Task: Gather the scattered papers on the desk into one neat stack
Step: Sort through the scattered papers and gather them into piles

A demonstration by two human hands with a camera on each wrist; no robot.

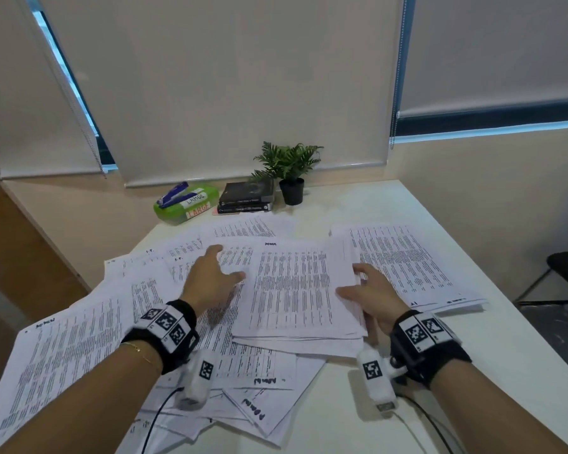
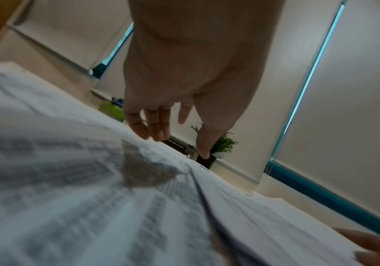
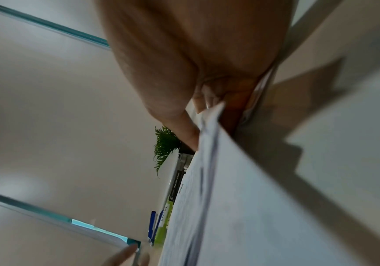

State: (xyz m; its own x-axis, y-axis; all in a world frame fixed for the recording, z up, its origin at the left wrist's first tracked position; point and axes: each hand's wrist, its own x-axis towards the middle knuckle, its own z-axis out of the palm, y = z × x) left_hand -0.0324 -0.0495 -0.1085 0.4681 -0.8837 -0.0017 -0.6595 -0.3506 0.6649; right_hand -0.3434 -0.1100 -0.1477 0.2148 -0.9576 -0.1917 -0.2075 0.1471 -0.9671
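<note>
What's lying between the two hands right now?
In the head view, the top printed sheet of the centre bundle spans the stretch between the left hand and the right hand, which grips its right edge.

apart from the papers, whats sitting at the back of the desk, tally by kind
black books, stacked: 2
green box labelled LARGE: 1
blue stapler, on the box: 1
potted plant: 1
total: 5

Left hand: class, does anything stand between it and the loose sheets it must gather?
Nothing visible does. The left hand hovers open directly over the loose sheets, while the right hand grips the gathered bundle beside it.
</note>
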